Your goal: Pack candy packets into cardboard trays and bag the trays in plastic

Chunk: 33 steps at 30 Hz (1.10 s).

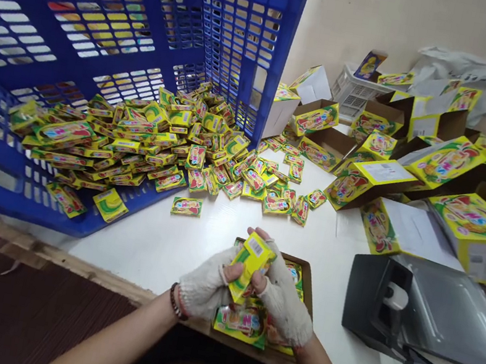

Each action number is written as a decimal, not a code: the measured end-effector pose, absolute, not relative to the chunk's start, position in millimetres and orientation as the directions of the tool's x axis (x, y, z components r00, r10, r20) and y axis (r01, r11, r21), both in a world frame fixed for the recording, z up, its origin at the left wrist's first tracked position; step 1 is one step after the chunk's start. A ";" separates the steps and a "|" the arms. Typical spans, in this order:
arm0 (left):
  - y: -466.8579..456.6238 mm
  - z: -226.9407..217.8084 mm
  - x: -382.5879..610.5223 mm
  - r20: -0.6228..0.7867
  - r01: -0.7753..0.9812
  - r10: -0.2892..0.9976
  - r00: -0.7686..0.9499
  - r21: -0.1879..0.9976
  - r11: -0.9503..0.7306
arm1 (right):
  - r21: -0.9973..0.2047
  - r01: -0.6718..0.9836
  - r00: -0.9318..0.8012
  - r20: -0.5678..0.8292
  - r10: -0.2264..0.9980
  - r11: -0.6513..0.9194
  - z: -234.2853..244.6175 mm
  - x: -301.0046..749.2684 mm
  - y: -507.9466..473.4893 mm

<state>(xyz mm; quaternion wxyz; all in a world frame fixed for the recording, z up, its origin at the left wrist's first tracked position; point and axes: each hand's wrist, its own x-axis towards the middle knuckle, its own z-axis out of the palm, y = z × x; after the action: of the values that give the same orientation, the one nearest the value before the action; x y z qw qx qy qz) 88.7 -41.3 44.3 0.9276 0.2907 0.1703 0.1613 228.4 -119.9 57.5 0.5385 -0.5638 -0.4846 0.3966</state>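
Both my hands wear white fingerless gloves and meet over the table. A small yellow-green candy box (251, 265) with a barcode on its end is gripped between them. My left hand (209, 283) pinches it from the left, thumb on its face. From the right, my right hand (285, 299) closes on it, thumb near its lower edge. Beneath them sits an open display carton (309, 288) holding several small candy boxes laid flat; my hands hide part of it. A single candy box (186, 206) lies on the table beyond my left hand.
On the left a tipped blue plastic crate (150, 65) spills a heap of candy boxes (151, 141) onto the white table (141, 252). Printed cartons (443, 167) pile up at the right. A black tape dispenser (375, 299) stands beside clear plastic (450, 313). Behind is a white basket (355, 92).
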 end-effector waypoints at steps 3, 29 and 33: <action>-37.0 44.4 93.5 -0.328 -0.047 0.223 0.918 0.468 0.882 | -0.960 0.201 0.276 0.246 0.929 0.194 66.9 235.5 -120.5; 19.3 19.1 75.9 0.377 0.299 0.599 0.706 0.608 -0.735 | -0.871 0.489 0.417 0.191 0.888 -0.042 41.3 247.8 -110.3; -3.1 33.1 103.8 0.397 0.184 0.578 0.713 0.690 -0.700 | -0.921 0.378 0.469 0.102 0.878 -0.095 45.9 253.8 -98.2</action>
<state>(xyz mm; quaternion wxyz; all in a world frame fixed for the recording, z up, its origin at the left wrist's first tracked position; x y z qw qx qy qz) 103.8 -3.1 33.1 0.3188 0.8688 0.2194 0.3088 253.8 -98.2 45.9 0.4996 -0.6962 -0.4507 0.2502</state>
